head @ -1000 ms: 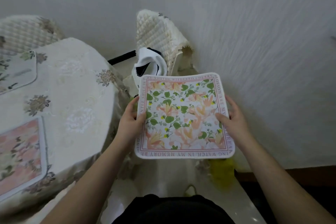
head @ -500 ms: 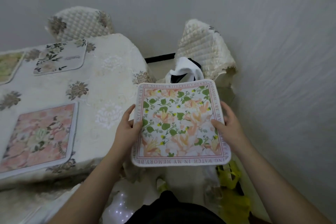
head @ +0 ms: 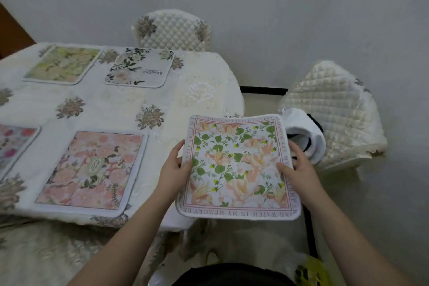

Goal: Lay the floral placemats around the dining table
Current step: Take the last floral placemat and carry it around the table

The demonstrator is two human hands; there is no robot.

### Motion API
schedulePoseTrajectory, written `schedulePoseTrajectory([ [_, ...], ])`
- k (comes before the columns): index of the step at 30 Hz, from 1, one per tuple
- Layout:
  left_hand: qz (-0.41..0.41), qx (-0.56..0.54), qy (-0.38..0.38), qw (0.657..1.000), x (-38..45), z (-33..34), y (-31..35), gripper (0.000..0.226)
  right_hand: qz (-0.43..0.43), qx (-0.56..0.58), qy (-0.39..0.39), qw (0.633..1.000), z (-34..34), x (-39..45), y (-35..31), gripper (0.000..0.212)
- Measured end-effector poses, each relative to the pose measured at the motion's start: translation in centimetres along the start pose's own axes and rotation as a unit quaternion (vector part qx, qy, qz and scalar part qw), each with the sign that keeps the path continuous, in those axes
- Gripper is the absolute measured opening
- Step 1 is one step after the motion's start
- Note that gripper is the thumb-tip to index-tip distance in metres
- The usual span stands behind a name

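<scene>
The person is standing at the rounded end of the dining table (head: 204,100), holding a square placemat (head: 238,167) with peach flowers, green leaves and a border of lettering. The left hand (head: 173,168) is pinching its left edge, thumb on top and fingers tucked under; the right hand (head: 296,169) is gripping the right edge the same way. The mat is hanging in the air, tilted a little, its far left corner over the table's edge and the rest out past it. Four mats are already lying flat on the embroidered cloth: a pink one (head: 91,169) just beside the left hand, another (head: 14,144) cut off at the left border, a pale green one (head: 62,65) and a white one with dark leaves (head: 140,67) along the far side. A quilted chair (head: 174,29) is sitting behind the table; a second chair (head: 336,109) is on the right with a white bag (head: 304,134) resting on it.
</scene>
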State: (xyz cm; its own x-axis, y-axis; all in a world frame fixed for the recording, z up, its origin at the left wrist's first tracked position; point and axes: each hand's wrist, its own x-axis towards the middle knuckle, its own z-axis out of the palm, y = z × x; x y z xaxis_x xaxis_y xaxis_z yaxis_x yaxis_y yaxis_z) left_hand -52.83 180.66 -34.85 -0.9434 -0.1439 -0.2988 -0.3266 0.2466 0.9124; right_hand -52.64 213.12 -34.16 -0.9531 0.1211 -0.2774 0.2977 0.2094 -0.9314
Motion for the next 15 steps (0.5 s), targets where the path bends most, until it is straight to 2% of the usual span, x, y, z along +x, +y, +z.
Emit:
schedulePoseTrajectory([
  [10, -0.048, -0.096, 0.095, 0.99, 5.0, -3.2, -1.8, 0.06, -0.012, -0.045, -0.101, 0.994, 5.6, 9.5, -3.8, 0.058],
  [15, -0.072, -0.095, 0.152, 0.981, 7.6, -2.6, -2.2, 0.06, 0.007, -0.07, -0.159, 0.985, 7.7, 15.6, -4.7, 0.062],
])
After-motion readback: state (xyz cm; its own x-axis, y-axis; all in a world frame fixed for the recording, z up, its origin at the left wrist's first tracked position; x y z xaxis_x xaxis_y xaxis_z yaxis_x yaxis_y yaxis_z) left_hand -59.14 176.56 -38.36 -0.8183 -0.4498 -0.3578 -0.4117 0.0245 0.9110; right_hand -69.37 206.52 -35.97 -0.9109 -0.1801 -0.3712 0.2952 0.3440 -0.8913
